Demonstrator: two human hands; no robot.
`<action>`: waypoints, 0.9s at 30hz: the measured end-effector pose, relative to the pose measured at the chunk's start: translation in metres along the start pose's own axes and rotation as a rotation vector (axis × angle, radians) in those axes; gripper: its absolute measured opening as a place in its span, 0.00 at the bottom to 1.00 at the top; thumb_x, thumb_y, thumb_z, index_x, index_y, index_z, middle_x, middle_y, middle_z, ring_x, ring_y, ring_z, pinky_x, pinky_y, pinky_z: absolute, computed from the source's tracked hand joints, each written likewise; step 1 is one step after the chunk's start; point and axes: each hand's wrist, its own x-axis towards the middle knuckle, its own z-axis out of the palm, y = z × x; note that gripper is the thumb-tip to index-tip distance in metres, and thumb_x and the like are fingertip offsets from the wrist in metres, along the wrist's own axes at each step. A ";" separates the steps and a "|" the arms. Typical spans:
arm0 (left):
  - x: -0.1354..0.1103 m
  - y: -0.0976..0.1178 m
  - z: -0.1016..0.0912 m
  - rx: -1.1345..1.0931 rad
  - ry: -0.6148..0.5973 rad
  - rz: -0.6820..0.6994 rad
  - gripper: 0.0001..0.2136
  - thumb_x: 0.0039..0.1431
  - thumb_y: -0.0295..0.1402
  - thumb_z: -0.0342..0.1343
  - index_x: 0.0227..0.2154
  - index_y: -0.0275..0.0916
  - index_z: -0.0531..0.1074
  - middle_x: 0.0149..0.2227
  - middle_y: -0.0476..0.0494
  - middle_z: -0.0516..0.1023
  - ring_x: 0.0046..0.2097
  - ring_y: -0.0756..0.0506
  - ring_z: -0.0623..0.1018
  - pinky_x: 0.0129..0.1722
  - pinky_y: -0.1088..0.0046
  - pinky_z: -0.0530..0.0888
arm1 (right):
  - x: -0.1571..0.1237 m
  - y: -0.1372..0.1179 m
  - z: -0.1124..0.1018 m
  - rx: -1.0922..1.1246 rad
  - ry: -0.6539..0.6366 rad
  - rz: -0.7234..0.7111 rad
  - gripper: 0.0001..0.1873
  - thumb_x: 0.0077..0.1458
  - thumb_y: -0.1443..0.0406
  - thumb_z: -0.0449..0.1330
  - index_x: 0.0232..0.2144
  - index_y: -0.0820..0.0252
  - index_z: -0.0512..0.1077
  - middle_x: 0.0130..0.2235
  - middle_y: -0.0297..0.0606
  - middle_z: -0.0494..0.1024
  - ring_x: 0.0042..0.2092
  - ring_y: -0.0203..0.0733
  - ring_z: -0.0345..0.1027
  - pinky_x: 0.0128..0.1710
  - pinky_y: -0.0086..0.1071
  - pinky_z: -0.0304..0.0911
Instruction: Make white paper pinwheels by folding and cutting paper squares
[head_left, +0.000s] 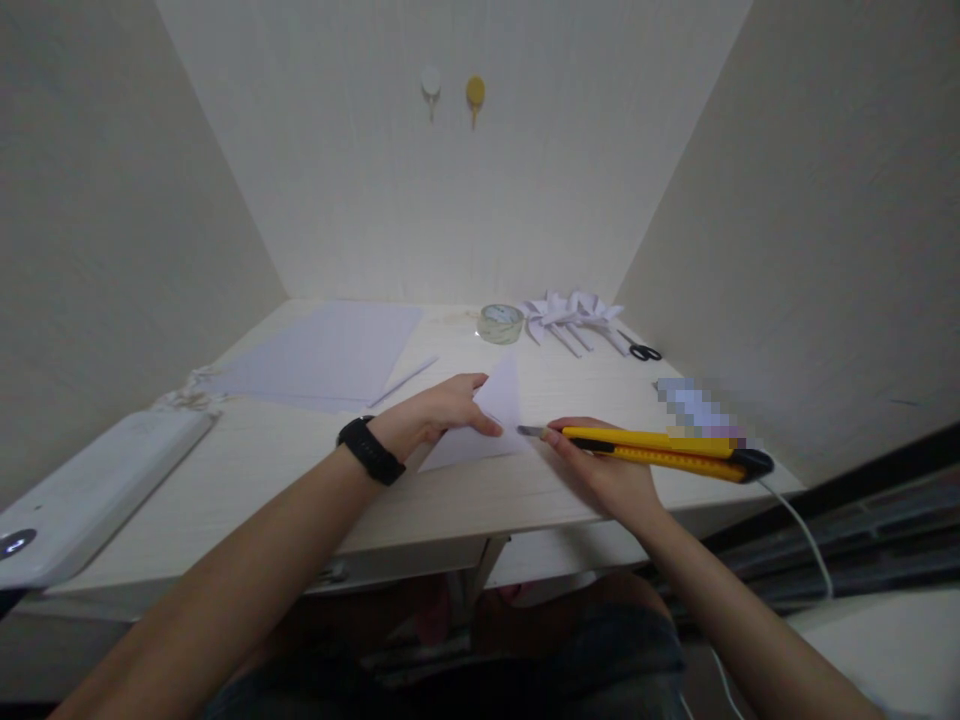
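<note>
My left hand (454,405) grips a folded sheet of white paper (504,400), thumb on top and fingers behind it. The paper looks triangular, its lower edge near the table. In my right hand (600,470) is a yellow utility knife (652,445) with a black end, held at its front with the blade out. The blade points left, and its tip is right by the paper's right edge; whether it touches cannot be made out. A thin rolled paper stick (403,382) lies behind my left hand.
Large white sheets (322,350) lie at the back left. A roll of clear tape (500,323), several paper pinwheels (570,318) and black-handled scissors (645,352) are along the back. A blurred-out phone-like object (697,408) is at right, a white device (97,490) at left. Walls enclose the table (285,510).
</note>
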 end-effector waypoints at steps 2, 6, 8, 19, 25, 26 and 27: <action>-0.001 0.002 -0.001 -0.024 -0.014 -0.021 0.25 0.30 0.23 0.68 0.38 0.37 0.75 0.40 0.40 0.81 0.39 0.39 0.79 0.38 0.64 0.75 | 0.001 0.000 0.000 0.027 0.000 0.026 0.13 0.52 0.52 0.64 0.32 0.54 0.78 0.36 0.38 0.82 0.40 0.47 0.75 0.46 0.40 0.70; -0.001 0.003 -0.003 -0.048 -0.053 -0.036 0.24 0.31 0.24 0.68 0.38 0.37 0.75 0.38 0.42 0.81 0.38 0.41 0.79 0.38 0.65 0.74 | 0.002 -0.001 -0.003 0.076 -0.006 0.074 0.14 0.51 0.51 0.64 0.32 0.54 0.79 0.36 0.37 0.82 0.40 0.47 0.75 0.45 0.40 0.69; -0.001 0.003 -0.003 0.000 -0.037 -0.017 0.22 0.31 0.24 0.68 0.36 0.37 0.76 0.36 0.43 0.81 0.37 0.42 0.79 0.38 0.67 0.74 | 0.002 -0.001 -0.003 0.091 -0.001 0.087 0.15 0.50 0.51 0.65 0.32 0.55 0.79 0.36 0.38 0.82 0.40 0.47 0.75 0.45 0.41 0.69; 0.001 0.003 -0.002 0.078 0.001 -0.017 0.21 0.32 0.23 0.67 0.36 0.38 0.76 0.38 0.44 0.81 0.38 0.42 0.78 0.39 0.68 0.72 | 0.002 -0.001 -0.002 0.099 -0.009 0.071 0.13 0.50 0.52 0.65 0.32 0.54 0.79 0.35 0.36 0.82 0.40 0.46 0.75 0.45 0.40 0.69; 0.000 0.005 -0.005 0.067 -0.056 0.017 0.20 0.34 0.24 0.68 0.36 0.38 0.77 0.39 0.43 0.81 0.39 0.41 0.78 0.41 0.66 0.72 | -0.001 -0.005 -0.003 0.160 0.062 -0.002 0.11 0.50 0.55 0.66 0.31 0.55 0.79 0.36 0.39 0.82 0.42 0.48 0.76 0.48 0.42 0.68; 0.000 0.005 -0.006 0.076 -0.063 0.044 0.21 0.35 0.25 0.68 0.38 0.37 0.77 0.39 0.42 0.81 0.40 0.41 0.78 0.42 0.66 0.72 | -0.001 -0.006 -0.007 0.223 0.094 -0.038 0.10 0.50 0.56 0.66 0.30 0.55 0.78 0.37 0.39 0.83 0.43 0.49 0.76 0.50 0.44 0.68; -0.001 0.007 -0.007 0.083 -0.072 0.079 0.22 0.36 0.25 0.68 0.40 0.37 0.76 0.40 0.42 0.81 0.41 0.41 0.78 0.43 0.65 0.72 | 0.000 -0.008 -0.011 0.301 0.125 -0.077 0.08 0.50 0.57 0.66 0.29 0.55 0.78 0.37 0.39 0.83 0.44 0.50 0.76 0.51 0.45 0.67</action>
